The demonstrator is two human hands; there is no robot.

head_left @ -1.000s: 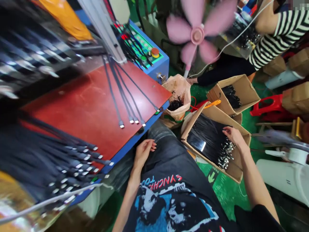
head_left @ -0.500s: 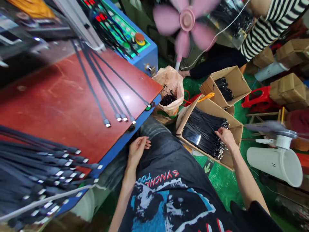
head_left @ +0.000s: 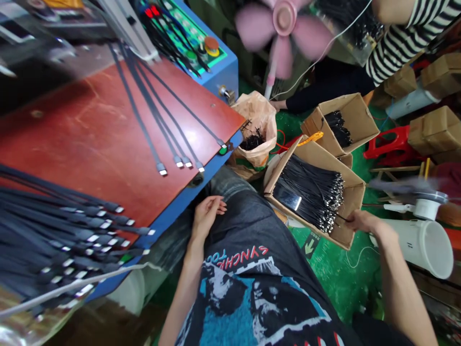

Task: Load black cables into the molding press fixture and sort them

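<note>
A person sits in a dark printed shirt point(head_left: 266, 298), seen from above. The left hand point(head_left: 208, 214) rests by the lap, fingers half open and loosely curled, with nothing seen in them. The right hand point(head_left: 363, 222) is at the near side of an open carton point(head_left: 351, 194), its thumb and fingers closed on one end of a thin black cable point(head_left: 341, 218). That cable leads toward a thick bundle point(head_left: 306, 175) in the carton, metal tips to the right; where its other end lies, I cannot tell. A phone point(head_left: 287, 197) lies on the bundle. If the cable is crossed or hooked among the others, a tug could drag neighbours out or snarl the tips, and could jog the phone; a grip so near the tip might also slip or strain the plug. To the left, a red-topped bench point(head_left: 90, 125) holds a heap of cables point(head_left: 72, 230), and a few more point(head_left: 180, 161) fanned out with their plugs near the edge, where a brushing sleeve or arm could sweep them off. Beyond are a plastic bag point(head_left: 264, 115) of black scraps, a second carton point(head_left: 363, 115) and a blurred pink fan point(head_left: 284, 19); a loose white cord point(head_left: 324, 50) crosses near its blades and could catch. Farther off is another person's striped sleeve point(head_left: 394, 53).
</note>
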